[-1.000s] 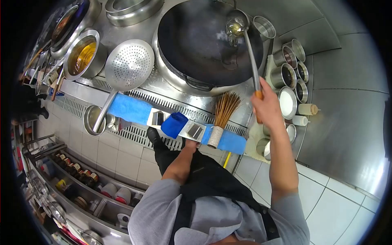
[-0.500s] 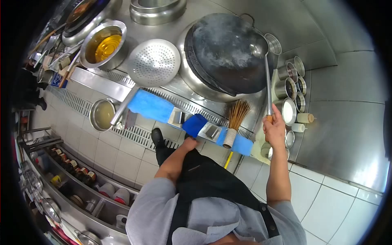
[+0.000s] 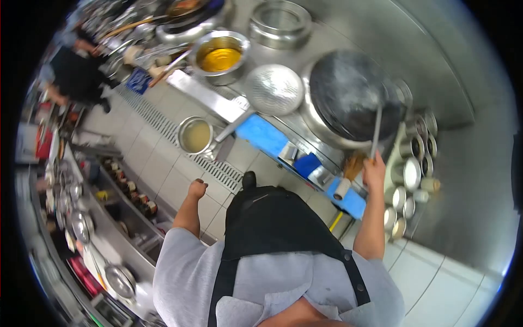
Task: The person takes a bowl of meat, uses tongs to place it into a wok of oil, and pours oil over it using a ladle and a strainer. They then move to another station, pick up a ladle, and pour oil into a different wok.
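My right hand (image 3: 373, 173) is closed around the handle of a long ladle (image 3: 377, 128). The ladle's bowl end, blurred, rests in the dark, steaming wok (image 3: 343, 92). Beside that hand lies a bamboo wok brush (image 3: 355, 163), its bound end on a blue cloth. My left hand (image 3: 197, 188) is held in a loose fist over the tiled floor, with nothing visible in it. Nearest to it is a pot of cloudy pale liquid (image 3: 195, 136). A perforated metal strainer (image 3: 274, 89) sits left of the wok.
A pot of yellow oil (image 3: 220, 59) stands beyond the strainer. Several seasoning containers (image 3: 412, 173) line the right side. At left, a steel counter (image 3: 117, 240) holds bottles and ladles. A person in a black apron (image 3: 76, 73) stands at far left. Blue cloths (image 3: 262, 134) cover the stove edge.
My view has turned left. My left hand has moved from beside the dark blue cloth out to the left over the floor. My right hand still holds the ladle in the wok.
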A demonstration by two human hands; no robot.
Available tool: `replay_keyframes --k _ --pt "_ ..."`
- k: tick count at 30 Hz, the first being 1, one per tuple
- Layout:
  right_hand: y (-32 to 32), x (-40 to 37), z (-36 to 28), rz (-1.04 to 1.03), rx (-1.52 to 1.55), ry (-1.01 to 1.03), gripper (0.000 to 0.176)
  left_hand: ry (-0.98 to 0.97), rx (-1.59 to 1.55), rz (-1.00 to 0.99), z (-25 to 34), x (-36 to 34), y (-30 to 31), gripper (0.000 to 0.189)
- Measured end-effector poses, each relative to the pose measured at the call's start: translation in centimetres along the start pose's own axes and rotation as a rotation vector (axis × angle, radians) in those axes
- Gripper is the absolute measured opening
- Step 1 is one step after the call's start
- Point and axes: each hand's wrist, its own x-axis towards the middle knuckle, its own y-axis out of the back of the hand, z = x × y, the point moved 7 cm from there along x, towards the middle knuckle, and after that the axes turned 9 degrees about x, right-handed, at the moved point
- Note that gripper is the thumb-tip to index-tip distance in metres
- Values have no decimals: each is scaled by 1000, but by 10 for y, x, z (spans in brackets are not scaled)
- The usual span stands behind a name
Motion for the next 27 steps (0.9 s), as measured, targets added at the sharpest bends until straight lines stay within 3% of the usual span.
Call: replay_keyframes --k 3,4,5,7,9,11,12,13,14,15,16,17,19,20,22,24,27 --pt "9 -39 -17 -114 49 -69 66 211 -432 87 -14 -50 8 48" --pt "14 -46 -12 -174 253 -145 61 252 -629 128 -16 -65 1 47" --pt "18 -49 -6 -221 459 -229 56 261 -633 135 -17 -78 -10 47" --pt "24 -18 -1 -230 532 -150 56 417 -729 88 -28 -111 -67 40" --pt "20 12 9 -288 373 -81 56 -68 -104 -107 -25 -129 -125 34" --pt "29 2 5 -99 22 -28 58 -741 436 -34 -10 -147 -183 33" --pt "34 -1 -1 -64 -98 48 59 -502 284 -99 -8 -158 -185 37" --pt "44 -9 -7 -43 -82 58 59 74 -155 -225 19 -195 -145 39" --pt "54 -29 -1 -82 32 -82 60 -152 -295 -109 13 -197 -159 39" --pt "60 -45 10 -128 138 -231 60 103 -509 -145 13 -209 -158 39" --pt "66 -45 16 -129 135 -240 60 365 -719 -175 16 -226 -159 38" --pt "68 -38 18 -199 200 -203 61 365 -719 -174 5 -220 -166 38" --pt "65 -21 15 -275 289 -102 62 -172 -279 -185 -12 -193 -193 39" --pt "60 -11 15 -273 288 -101 62 -174 -279 -185 1 -193 -184 39" --pt "59 6 11 -113 274 -46 64 203 -248 -334 20 -186 -154 44" --pt "58 21 6 -36 186 -18 66 -2 -201 -166 43 -164 -128 47" --pt "62 28 7 33 99 11 67 45 -414 -56 70 -146 -95 43"
